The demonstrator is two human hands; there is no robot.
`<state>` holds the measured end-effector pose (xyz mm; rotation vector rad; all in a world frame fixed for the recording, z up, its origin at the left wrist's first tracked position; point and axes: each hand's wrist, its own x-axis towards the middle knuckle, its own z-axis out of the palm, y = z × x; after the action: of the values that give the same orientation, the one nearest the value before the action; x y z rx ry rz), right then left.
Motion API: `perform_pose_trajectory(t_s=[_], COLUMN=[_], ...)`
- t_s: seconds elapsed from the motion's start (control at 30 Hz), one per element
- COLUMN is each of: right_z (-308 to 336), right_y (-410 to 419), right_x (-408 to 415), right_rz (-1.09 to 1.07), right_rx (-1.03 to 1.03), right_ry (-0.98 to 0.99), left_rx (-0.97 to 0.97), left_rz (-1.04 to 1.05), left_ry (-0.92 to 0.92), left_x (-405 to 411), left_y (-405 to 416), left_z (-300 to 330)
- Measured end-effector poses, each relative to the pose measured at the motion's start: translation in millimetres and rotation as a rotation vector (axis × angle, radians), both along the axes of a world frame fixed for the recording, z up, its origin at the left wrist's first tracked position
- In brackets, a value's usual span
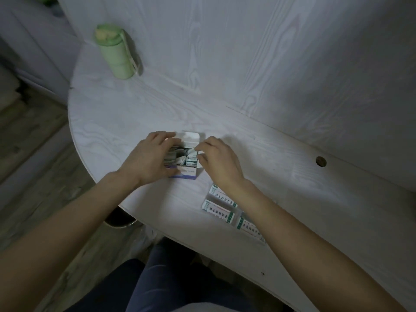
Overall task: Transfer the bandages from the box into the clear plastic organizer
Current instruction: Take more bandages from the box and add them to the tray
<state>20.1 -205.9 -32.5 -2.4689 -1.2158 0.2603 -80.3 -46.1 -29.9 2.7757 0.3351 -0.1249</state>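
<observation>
A small white cardboard box [188, 174] stands on the white table with its lid flap [191, 138] open, full of wrapped bandages [183, 157]. My left hand [148, 157] grips the box's left side, fingers curled over its top edge. My right hand [217, 157] is at the box's right rim, fingertips pinching at the rim and the bandages there. The clear plastic organizer [221, 206] lies flat on the table near the front edge, under my right forearm, with several white-and-green bandage strips [217, 209] in it.
A green water bottle [114, 51] stands at the table's [135, 104] far left. A white wood-grain wall rises behind the table. A round hole [321, 161] is in the tabletop at right. My legs are below the table's curved front edge.
</observation>
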Motion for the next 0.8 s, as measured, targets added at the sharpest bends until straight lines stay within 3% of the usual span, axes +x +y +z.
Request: perform_pose_trajectory(t_s=[0.3,0.43,0.8], right_z=[6.8,6.7,8.9], right_y=[35.8,48.3,37.7], right_x=[11.1,9.6,19.0], right_rz=[-0.008,0.037,0.159], right_rx=[-0.277,-0.363,-0.353], right_ry=[-0.054,-0.086,0.042], left_rx=[-0.078,0.042,0.047], left_rz=[-0.012,-0.061,-0.026], left_ry=[0.035,0.001,0.115], left_x=[8.4,9.5,12.3], left_y=[16.0,16.8,18.8], left_z=[-9.8,-6.3,-9.3])
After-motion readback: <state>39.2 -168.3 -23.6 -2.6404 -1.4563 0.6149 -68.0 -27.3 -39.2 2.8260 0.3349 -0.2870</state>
